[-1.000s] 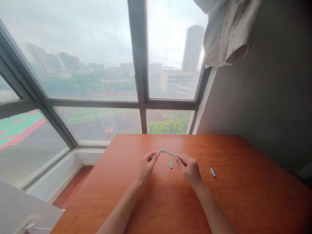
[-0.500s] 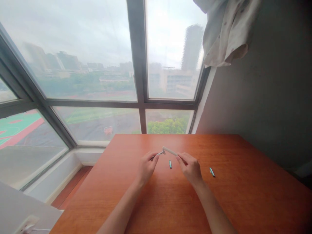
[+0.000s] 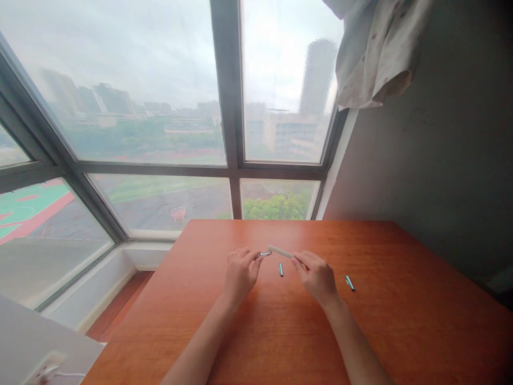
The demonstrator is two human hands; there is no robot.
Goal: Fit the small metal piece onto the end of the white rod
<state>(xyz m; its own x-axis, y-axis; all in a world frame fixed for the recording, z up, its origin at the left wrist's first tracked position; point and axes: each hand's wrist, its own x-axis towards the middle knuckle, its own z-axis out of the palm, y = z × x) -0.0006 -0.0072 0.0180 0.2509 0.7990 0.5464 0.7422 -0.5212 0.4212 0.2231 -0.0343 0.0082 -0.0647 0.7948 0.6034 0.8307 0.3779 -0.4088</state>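
My left hand is closed, its thumb and fingers pinching a slim silver metal piece that points right. My right hand is closed round the near end of a pale grey stick, which slants up to the left. The stick's far tip meets or nearly meets the silver piece's end; I cannot tell whether they are joined. Between the hands, a small teal-and-dark strip-shaped piece lies on the brown wooden table. A similar strip-shaped piece lies right of my right hand.
Beyond the table's far edge stands a large window with a grey frame. A pale shirt hangs at the upper right, by a dark wall. A socket with a white plug sits at the lower left.
My left hand has turned slightly, so the silver piece now lies more level. The pale stick has tilted a little flatter. Both hands keep their hold, and the strip-shaped pieces stay put.
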